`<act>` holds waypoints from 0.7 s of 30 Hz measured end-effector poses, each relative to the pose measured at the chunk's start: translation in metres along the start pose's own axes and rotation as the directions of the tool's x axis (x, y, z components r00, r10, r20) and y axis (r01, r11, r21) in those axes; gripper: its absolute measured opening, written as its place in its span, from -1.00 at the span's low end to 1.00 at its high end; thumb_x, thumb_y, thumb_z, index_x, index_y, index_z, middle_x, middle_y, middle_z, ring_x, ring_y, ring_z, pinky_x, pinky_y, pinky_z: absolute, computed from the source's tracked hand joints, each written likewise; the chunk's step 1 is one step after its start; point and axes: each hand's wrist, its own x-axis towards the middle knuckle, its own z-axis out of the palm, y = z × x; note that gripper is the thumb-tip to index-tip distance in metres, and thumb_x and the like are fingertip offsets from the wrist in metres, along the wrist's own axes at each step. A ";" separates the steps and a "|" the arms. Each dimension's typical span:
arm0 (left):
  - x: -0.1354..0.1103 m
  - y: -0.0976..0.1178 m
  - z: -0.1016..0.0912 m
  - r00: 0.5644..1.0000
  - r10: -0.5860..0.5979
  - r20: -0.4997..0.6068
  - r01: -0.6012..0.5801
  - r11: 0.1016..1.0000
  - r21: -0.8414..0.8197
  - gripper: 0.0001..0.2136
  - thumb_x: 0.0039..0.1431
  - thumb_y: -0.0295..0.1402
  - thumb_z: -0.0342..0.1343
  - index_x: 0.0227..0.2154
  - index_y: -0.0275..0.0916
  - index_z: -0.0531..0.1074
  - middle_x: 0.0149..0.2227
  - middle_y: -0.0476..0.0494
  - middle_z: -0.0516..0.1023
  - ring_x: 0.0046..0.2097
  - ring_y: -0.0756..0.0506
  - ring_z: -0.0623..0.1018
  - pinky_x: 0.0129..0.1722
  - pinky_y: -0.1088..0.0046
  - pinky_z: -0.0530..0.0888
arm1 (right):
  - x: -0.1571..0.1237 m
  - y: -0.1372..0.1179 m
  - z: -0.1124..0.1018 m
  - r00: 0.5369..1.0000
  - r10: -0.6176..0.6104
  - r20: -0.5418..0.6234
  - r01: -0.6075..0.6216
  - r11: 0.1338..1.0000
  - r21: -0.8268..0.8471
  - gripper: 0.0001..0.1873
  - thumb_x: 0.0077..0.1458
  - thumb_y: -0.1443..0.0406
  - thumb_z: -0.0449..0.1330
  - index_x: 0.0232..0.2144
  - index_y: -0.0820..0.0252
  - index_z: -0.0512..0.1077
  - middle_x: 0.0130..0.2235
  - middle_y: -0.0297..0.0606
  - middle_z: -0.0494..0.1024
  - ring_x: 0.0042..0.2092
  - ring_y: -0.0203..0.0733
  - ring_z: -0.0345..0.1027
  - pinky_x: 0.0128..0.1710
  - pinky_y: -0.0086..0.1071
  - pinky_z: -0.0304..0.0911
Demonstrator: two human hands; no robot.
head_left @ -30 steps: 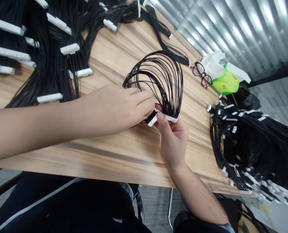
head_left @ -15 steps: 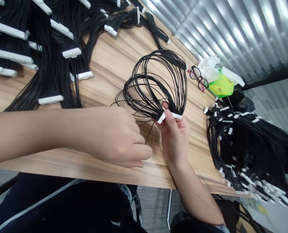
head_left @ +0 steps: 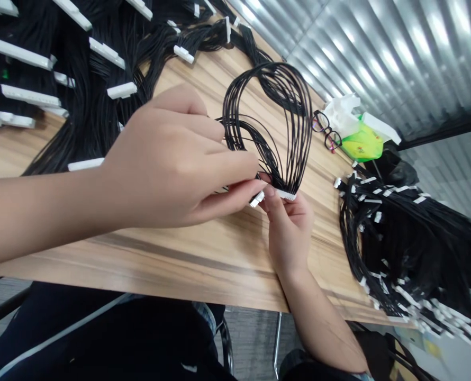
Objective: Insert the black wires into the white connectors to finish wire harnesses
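A wiring harness of looped black wires point(head_left: 305, 124) with white plastic connectors point(head_left: 286, 195) is held above the wooden table. My right hand point(head_left: 289, 227) grips its connector end, thumb on top and fingers beneath. From the left, my left hand point(head_left: 180, 159) reaches over with thumb and index finger pinched at the same end, beside a small white connector piece point(head_left: 256, 199). Its fingertips hide exactly which part of the harness they pinch. The wires arch away from me beyond both hands.
Many black wire bundles with white connectors point(head_left: 122, 90) cover the table's left side. Another pile of harnesses point(head_left: 410, 233) lies at the right edge. Glasses point(head_left: 326, 129) and a green packet point(head_left: 362, 140) lie near the corrugated metal wall point(head_left: 370, 53).
My left hand has moved up and right, from below the harness to its connector end. The wire loops have shifted slightly; my right hand keeps its grip in nearly the same place.
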 end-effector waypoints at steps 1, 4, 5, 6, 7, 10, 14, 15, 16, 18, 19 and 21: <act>-0.002 -0.001 -0.001 0.998 0.063 -0.014 -0.062 0.998 0.009 -0.61 0.44 -0.26 0.00 -0.55 -0.21 0.36 -0.65 0.09 0.23 -0.53 0.06 0.27 -0.32 0.35 0.27 | 0.000 0.000 0.000 1.000 -0.005 -0.011 0.005 1.000 -0.009 -0.84 0.15 0.17 0.42 -0.19 -0.03 0.70 -0.11 -0.32 0.80 -0.05 -0.16 0.67 0.05 -0.20 0.57; -0.008 -0.002 -0.002 0.986 0.166 0.024 -0.166 0.986 -0.028 -0.64 0.49 -0.22 -0.02 -0.46 -0.17 0.42 -0.56 0.06 0.36 -0.48 0.03 0.35 -0.38 0.36 0.24 | 0.001 0.000 -0.002 0.999 -0.005 -0.049 0.004 1.000 -0.028 -0.85 0.15 0.17 0.41 -0.20 -0.01 0.69 -0.12 -0.31 0.81 -0.08 -0.17 0.67 0.01 -0.23 0.57; -0.009 -0.001 -0.002 0.989 0.139 0.054 -0.137 0.989 -0.053 -0.64 0.51 -0.20 -0.07 -0.40 -0.16 0.46 -0.54 0.05 0.39 -0.49 0.02 0.35 -0.43 0.37 0.18 | 0.002 0.000 -0.003 0.998 -0.006 -0.057 0.004 0.999 -0.035 -0.85 0.15 0.17 0.41 -0.21 -0.01 0.69 -0.12 -0.31 0.80 -0.09 -0.17 0.67 0.01 -0.22 0.57; -0.010 0.000 -0.001 0.993 0.077 0.090 -0.071 0.995 -0.066 -0.63 0.53 -0.19 -0.12 -0.32 -0.15 0.50 -0.55 0.04 0.39 -0.52 0.02 0.33 -0.48 0.38 0.11 | 0.002 0.000 -0.003 0.998 -0.009 -0.061 0.007 0.999 -0.042 -0.85 0.14 0.17 0.41 -0.21 -0.01 0.69 -0.12 -0.31 0.80 -0.08 -0.17 0.67 0.03 -0.20 0.57; -0.010 0.002 0.000 0.992 0.001 0.123 0.007 0.998 -0.063 -0.62 0.54 -0.19 -0.18 -0.23 -0.14 0.53 -0.58 0.04 0.38 -0.56 0.02 0.28 -0.51 0.39 0.04 | 0.003 0.001 -0.003 0.998 -0.012 -0.062 0.009 0.999 -0.049 -0.84 0.14 0.17 0.41 -0.21 -0.01 0.68 -0.11 -0.31 0.80 -0.08 -0.15 0.67 0.05 -0.18 0.57; -0.006 0.003 0.005 0.938 -0.241 0.248 0.240 0.970 0.034 -0.57 0.53 -0.19 -0.25 0.00 -0.14 0.55 -0.63 0.04 0.38 -0.64 0.02 0.15 -0.52 0.43 -0.01 | 0.002 0.002 -0.001 0.999 -0.030 -0.038 0.027 0.997 -0.070 -0.83 0.15 0.17 0.40 -0.18 -0.03 0.68 -0.08 -0.30 0.80 -0.03 -0.13 0.67 0.09 -0.14 0.57; -0.004 -0.004 0.013 0.856 -0.393 0.335 0.379 0.919 0.112 -0.66 0.45 -0.08 -0.04 -0.15 -0.10 0.61 -0.62 0.03 0.39 -0.60 0.05 0.16 -0.46 0.44 0.00 | -0.002 -0.001 0.003 0.999 -0.038 0.035 0.042 0.993 -0.108 -0.87 0.19 0.20 0.37 -0.20 -0.05 0.69 -0.09 -0.30 0.80 -0.01 -0.10 0.67 0.08 -0.10 0.58; -0.005 -0.006 0.014 0.862 -0.385 0.330 0.373 0.922 0.102 -0.68 0.42 -0.07 0.02 -0.22 -0.10 0.61 -0.61 0.03 0.41 -0.59 0.04 0.19 -0.47 0.44 -0.01 | -0.003 -0.002 0.003 0.998 -0.026 0.055 0.032 0.993 -0.110 -0.88 0.18 0.22 0.37 -0.21 -0.05 0.69 -0.10 -0.30 0.80 -0.02 -0.09 0.67 0.08 -0.10 0.59; -0.005 -0.008 0.015 0.874 -0.368 0.317 0.358 0.929 0.093 -0.70 0.42 -0.08 0.05 -0.26 -0.10 0.60 -0.57 0.02 0.46 -0.57 0.04 0.25 -0.48 0.44 -0.01 | -0.003 -0.004 0.003 0.997 -0.008 0.076 0.017 0.994 -0.107 -0.88 0.18 0.24 0.37 -0.22 -0.05 0.70 -0.10 -0.31 0.80 -0.02 -0.09 0.67 0.07 -0.10 0.59; -0.006 -0.012 0.014 0.908 -0.317 0.273 0.303 0.948 0.095 -0.68 0.45 -0.10 0.02 -0.26 -0.11 0.61 -0.40 -0.01 0.59 -0.48 0.03 0.38 -0.50 0.45 -0.01 | -0.003 -0.006 0.002 0.989 0.053 0.136 -0.041 0.995 -0.089 -0.87 0.16 0.25 0.37 -0.21 -0.04 0.70 -0.10 -0.33 0.80 -0.03 -0.11 0.67 0.07 -0.11 0.59; -0.005 -0.014 0.013 0.927 -0.283 0.246 0.265 0.959 0.101 -0.64 0.48 -0.09 -0.04 -0.23 -0.11 0.62 -0.29 -0.02 0.64 -0.44 0.03 0.44 -0.50 0.45 -0.01 | -0.002 -0.007 0.002 0.981 0.091 0.172 -0.079 0.994 -0.075 -0.87 0.16 0.25 0.38 -0.21 -0.04 0.70 -0.10 -0.34 0.80 -0.04 -0.12 0.67 0.06 -0.12 0.60; -0.004 -0.019 0.011 0.957 -0.206 0.206 0.187 0.977 0.105 -0.57 0.52 -0.07 -0.15 -0.14 -0.09 0.63 -0.14 -0.03 0.67 -0.40 0.04 0.48 -0.49 0.46 -0.01 | -0.001 -0.008 0.000 0.954 0.164 0.251 -0.156 0.986 -0.050 -0.88 0.15 0.23 0.39 -0.22 -0.05 0.71 -0.12 -0.37 0.81 -0.09 -0.16 0.68 0.01 -0.16 0.62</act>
